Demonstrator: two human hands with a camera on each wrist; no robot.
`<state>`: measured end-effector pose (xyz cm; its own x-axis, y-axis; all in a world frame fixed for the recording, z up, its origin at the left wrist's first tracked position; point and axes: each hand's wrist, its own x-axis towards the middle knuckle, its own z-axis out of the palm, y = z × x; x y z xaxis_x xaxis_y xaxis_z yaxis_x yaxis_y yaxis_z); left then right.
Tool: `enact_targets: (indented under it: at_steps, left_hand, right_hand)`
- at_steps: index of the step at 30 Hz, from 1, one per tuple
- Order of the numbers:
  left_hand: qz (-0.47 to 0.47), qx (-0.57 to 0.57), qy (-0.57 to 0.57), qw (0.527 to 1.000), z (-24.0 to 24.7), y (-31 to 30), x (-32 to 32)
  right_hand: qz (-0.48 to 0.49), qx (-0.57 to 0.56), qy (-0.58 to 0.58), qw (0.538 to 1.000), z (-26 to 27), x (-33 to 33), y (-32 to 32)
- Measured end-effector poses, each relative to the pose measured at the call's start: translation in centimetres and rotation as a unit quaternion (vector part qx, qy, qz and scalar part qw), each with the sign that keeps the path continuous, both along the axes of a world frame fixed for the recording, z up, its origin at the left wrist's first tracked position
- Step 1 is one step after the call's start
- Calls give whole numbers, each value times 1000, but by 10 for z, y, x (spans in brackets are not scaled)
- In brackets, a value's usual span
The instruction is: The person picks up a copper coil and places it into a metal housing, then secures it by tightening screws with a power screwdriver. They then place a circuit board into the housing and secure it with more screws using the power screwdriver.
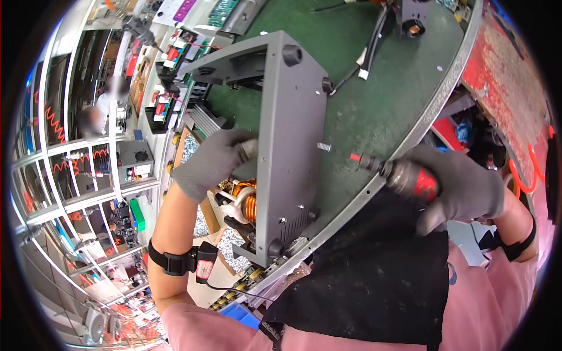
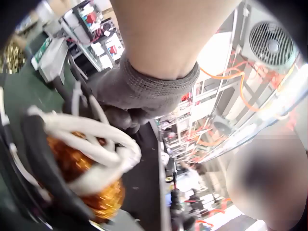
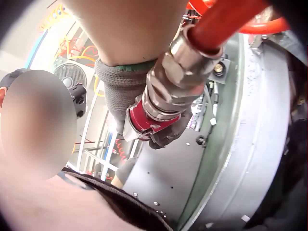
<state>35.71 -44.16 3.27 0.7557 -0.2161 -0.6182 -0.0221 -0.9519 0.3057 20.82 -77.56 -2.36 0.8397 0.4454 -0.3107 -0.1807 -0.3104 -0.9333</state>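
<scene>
A person in grey knit gloves works at a green-topped bench (image 1: 380,111). On it, in front of the body, a dark grey sheet-metal chassis (image 1: 293,140) stands on edge, its panel with round black feet (image 1: 291,54) turned towards the right hand (image 1: 468,181); this stance seems to leave both faces of that panel within reach. A silver threaded stud (image 1: 324,146) sticks out of the panel on this side.

The left hand (image 1: 215,158) reaches into the open side, fingertips behind the panel, roughly level with the stud, perhaps steadying the metal or something fixed there; the panel hides the fingertips, so I cannot tell whether they grip anything. Just below that hand sits a copper-coloured wound coil (image 1: 250,205) with white-sleeved leads (image 2: 96,137).

The right hand wraps round a red and dark metal power driver (image 1: 413,180), fed by an orange-red hose (image 3: 236,21). Its red tip points towards the stud, apart from it, apparently held that way for a straight line in.
</scene>
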Motion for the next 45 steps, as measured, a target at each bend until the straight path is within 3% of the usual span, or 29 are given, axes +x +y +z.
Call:
enact_targets:
  at_steps: [2,3,7,13,29,31,32,34,38,40,44,45]
  left_hand:
    - [-142,-52,21,988,-29,20,7]
    - [-115,-123,109,980,-39,25,10]
    - [-149,-158,155,964,-79,50,16]
    - [-102,-169,189,962,-77,48,17]
    - [18,-215,242,946,-69,40,16]
    - [151,-228,282,919,-70,38,16]
    - [152,-229,282,919,-71,40,16]
    - [28,-223,219,950,-76,47,17]
    - [-20,-172,177,969,-78,50,19]
    - [-92,-150,178,968,-70,43,17]
    - [-93,-73,91,989,-34,20,15]
    - [7,-105,68,992,-23,16,17]
  right_hand:
    - [102,-152,44,982,0,-3,7]
    - [113,-150,40,981,-9,-5,10]
    - [131,-161,36,978,-22,-8,17]
    - [114,-92,-26,989,-38,-8,18]
    - [125,-142,-41,981,-29,-3,23]
    - [127,-156,-47,978,-27,-2,24]
    - [134,-157,-47,977,-27,-1,24]
    - [144,-158,-48,976,-26,1,26]
    - [122,-188,-102,969,-23,4,32]
    - [107,-190,-126,968,-18,7,34]
    - [161,-232,-74,956,-7,14,37]
    - [163,-241,-74,954,-9,14,38]
